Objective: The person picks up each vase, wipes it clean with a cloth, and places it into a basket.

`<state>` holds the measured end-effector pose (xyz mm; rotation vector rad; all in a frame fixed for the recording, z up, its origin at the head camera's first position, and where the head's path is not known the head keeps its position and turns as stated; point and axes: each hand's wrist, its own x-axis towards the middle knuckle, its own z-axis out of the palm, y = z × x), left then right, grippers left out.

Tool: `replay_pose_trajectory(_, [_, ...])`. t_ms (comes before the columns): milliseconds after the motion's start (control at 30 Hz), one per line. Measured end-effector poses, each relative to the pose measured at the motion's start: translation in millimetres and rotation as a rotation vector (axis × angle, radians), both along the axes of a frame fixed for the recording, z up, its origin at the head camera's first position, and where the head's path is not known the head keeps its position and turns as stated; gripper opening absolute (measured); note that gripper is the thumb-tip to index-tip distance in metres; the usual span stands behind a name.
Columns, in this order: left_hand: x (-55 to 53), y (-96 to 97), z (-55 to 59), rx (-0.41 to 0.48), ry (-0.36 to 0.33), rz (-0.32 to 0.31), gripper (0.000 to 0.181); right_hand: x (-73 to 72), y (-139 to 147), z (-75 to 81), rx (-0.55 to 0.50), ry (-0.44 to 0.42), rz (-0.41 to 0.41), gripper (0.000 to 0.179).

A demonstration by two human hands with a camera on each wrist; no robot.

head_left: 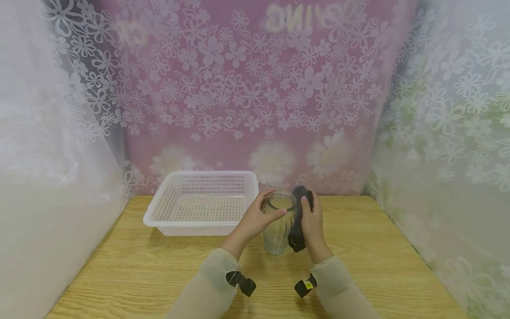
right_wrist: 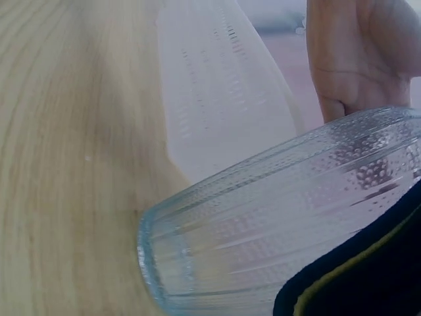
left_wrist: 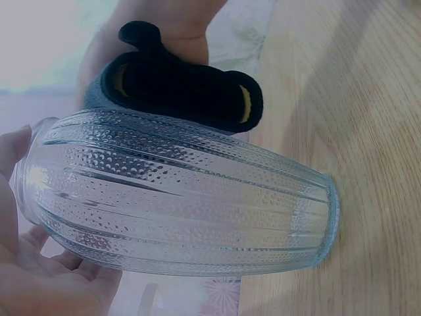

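Note:
A clear ribbed glass vase (head_left: 276, 235) with a dotted texture stands upright between the two hands, its base at the wooden table. My left hand (head_left: 258, 218) grips it round the upper part, thumb near the rim. On the other side, my right hand (head_left: 313, 220) holds a folded black cloth (head_left: 299, 212) against or close beside the glass. In the left wrist view the cloth (left_wrist: 250, 85) shows thick folds with a yellow strip inside, overlapping the vase (left_wrist: 191, 204). Most of the right hand's fingers are hidden behind the cloth.
A white plastic basket (head_left: 199, 224) with slotted walls sits at the back left of the table (head_left: 370, 248), just left of the vase. Flower-patterned curtains (head_left: 247, 97) close in the back and both sides.

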<state>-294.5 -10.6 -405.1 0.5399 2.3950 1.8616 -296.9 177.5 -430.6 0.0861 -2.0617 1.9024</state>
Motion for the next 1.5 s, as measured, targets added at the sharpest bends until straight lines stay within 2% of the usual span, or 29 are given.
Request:
replay_pose_trajectory(333, [-0.6, 1.0, -0.8, 0.000, 0.006, 0.004, 0.076, -5.0, 2, -16.1, -0.116, -0.132, 0.044, 0.053])
replay_pose_trajectory(567, [-1.2, 2.0, -2.0, -0.010, 0.011, 0.005, 0.077, -5.5, 4, -25.2, -0.181, -0.229, 0.058, 0.056])
replay_pose_trajectory(767, [0.3, 1.8, -0.3, -0.004, 0.008, 0.007, 0.077, -9.2, 3, -38.7, -0.166, -0.235, 0.037, 0.055])
replay_pose_trajectory(967, [0.7, 1.7, 0.1, 0.000, 0.004, 0.005, 0.076, -12.0, 3, -48.1, -0.207, -0.255, 0.045, 0.053])
replay_pose_trajectory(1100, [0.5, 1.9, -0.1, -0.001, 0.002, 0.006, 0.076, -12.6, 3, -51.0, -0.241, -0.282, 0.055, 0.054])
replay_pose_trajectory(1500, [0.9, 2.0, -0.2, -0.009, 0.002, 0.009, 0.077, -12.2, 3, -52.5, -0.250, -0.310, 0.061, 0.056])
